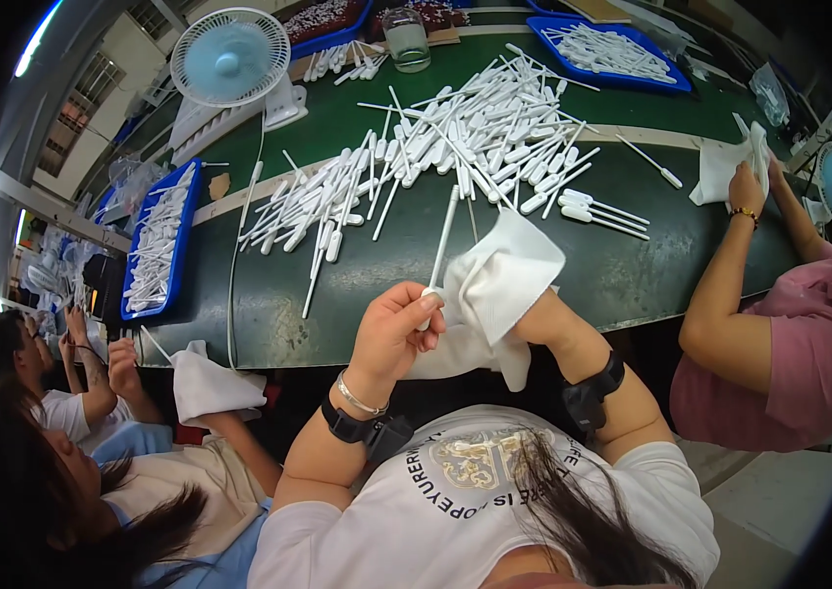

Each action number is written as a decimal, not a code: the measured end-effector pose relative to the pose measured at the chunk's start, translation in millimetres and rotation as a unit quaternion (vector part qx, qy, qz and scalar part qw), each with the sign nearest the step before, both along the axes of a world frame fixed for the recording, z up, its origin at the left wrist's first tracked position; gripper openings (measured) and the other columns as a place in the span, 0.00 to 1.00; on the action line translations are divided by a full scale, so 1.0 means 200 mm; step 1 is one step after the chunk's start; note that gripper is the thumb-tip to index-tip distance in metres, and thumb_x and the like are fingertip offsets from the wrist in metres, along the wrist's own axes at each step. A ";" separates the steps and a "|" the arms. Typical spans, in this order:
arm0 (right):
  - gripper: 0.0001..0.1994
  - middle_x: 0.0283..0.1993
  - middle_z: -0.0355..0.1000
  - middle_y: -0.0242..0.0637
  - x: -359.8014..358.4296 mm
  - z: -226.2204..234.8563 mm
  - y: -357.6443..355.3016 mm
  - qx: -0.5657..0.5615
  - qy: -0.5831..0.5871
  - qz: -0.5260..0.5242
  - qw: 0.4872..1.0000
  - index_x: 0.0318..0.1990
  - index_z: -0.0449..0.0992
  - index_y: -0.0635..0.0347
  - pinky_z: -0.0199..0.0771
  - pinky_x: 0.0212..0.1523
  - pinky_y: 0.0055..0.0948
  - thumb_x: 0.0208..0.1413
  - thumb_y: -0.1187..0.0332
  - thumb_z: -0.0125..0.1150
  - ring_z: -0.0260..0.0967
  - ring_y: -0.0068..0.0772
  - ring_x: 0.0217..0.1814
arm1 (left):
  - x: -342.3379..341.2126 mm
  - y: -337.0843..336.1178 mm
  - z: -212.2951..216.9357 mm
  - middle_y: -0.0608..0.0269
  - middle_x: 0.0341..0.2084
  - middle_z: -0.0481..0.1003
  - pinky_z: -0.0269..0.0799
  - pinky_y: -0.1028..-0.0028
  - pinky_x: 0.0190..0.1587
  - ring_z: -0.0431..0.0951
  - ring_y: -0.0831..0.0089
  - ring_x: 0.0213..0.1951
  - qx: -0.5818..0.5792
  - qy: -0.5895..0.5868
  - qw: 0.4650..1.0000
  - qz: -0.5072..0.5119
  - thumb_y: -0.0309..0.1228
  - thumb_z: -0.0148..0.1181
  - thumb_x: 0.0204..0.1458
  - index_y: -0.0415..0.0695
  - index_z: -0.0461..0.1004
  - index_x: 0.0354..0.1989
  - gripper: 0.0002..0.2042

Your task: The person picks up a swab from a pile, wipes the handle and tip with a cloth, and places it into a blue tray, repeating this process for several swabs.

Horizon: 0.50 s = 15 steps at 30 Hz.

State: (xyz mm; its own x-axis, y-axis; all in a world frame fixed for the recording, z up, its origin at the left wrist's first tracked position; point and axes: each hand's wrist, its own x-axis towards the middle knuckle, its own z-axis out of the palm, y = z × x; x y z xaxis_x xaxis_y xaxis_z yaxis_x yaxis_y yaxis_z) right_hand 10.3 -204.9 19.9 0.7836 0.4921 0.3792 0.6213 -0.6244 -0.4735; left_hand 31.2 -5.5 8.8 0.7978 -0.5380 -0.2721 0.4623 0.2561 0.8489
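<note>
Green table [632, 275] edge just beyond left hand [391, 329] with white stick [442, 240]

A: So what's where on the table [632, 265]?

B: Big heap of sticks [475, 133] in the middle, with a smaller heap [313, 206] to its left. One tray [162, 245] sits at the left edge, another tray [612, 49] far right at the back. A fan [231, 59] stands behind the smaller heap, a glass [407, 39] to the right of it.

A: And up front?

B: The left hand [391, 329] has one stick [442, 245] by its near end, the cloth [494, 285] just right of it over the right hand. Other people sit on both sides, each with a cloth.
</note>
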 end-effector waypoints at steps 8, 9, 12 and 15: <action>0.18 0.47 0.64 0.37 0.18 0.11 0.10 0.813 0.112 0.054 0.569 0.48 0.62 0.59 0.61 0.50 0.32 0.53 0.60 0.45 0.62 0.33 0.49 | -0.01 0.06 0.08 0.61 0.18 0.70 0.63 0.83 0.19 0.67 0.78 0.16 -0.112 0.009 0.993 0.046 0.30 0.50 0.49 0.40 0.67 0.28 0.06; 0.18 0.47 0.64 0.37 0.18 0.11 0.11 0.812 0.113 0.055 0.570 0.48 0.62 0.59 0.61 0.50 0.32 0.53 0.60 0.45 0.62 0.33 0.49 | -0.01 0.07 0.08 0.61 0.18 0.70 0.64 0.83 0.19 0.67 0.78 0.16 -0.121 -0.006 0.991 0.055 0.30 0.50 0.49 0.40 0.67 0.28 0.06; 0.20 0.47 0.64 0.36 0.12 0.07 0.14 0.765 0.027 -0.010 0.643 0.48 0.61 0.59 0.62 0.49 0.32 0.53 0.56 0.43 0.62 0.32 0.49 | -0.01 0.09 0.09 0.61 0.18 0.70 0.64 0.83 0.19 0.67 0.78 0.17 -0.135 -0.025 0.988 0.068 0.30 0.50 0.49 0.40 0.67 0.28 0.06; 0.18 0.46 0.64 0.35 0.03 -0.14 0.24 0.771 0.156 -0.035 0.617 0.48 0.62 0.58 0.64 0.47 0.30 0.51 0.61 0.49 0.63 0.31 0.47 | -0.01 0.08 0.07 0.61 0.18 0.70 0.63 0.83 0.20 0.67 0.77 0.17 -0.142 -0.027 0.987 0.071 0.30 0.50 0.49 0.40 0.67 0.28 0.06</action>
